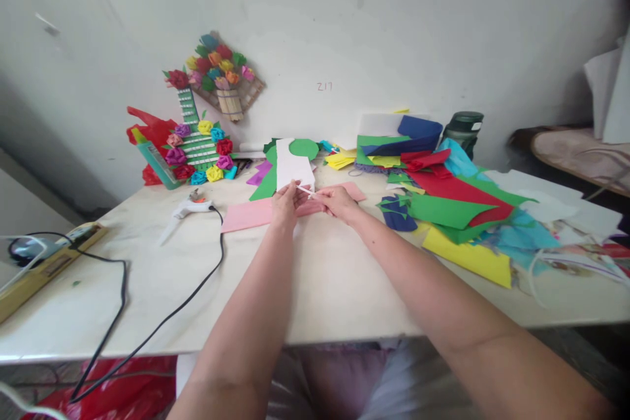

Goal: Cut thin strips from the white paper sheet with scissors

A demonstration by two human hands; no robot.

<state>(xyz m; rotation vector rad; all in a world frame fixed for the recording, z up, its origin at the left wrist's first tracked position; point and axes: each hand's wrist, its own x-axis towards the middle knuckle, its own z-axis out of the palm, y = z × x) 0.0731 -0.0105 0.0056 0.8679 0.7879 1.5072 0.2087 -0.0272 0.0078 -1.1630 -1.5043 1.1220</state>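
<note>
Both my hands meet over the middle of the table. My left hand has its fingers pinched on the lower edge of a white sheet that lies on green paper. A thin white stick runs between the two hands. My right hand is closed on the stick's other end, above a pink sheet.
A white glue gun with a black cord lies to the left. Paper-flower crafts lean on the wall. A heap of coloured paper covers the right side, with a dark jar behind it. A yellow box sits at the far left.
</note>
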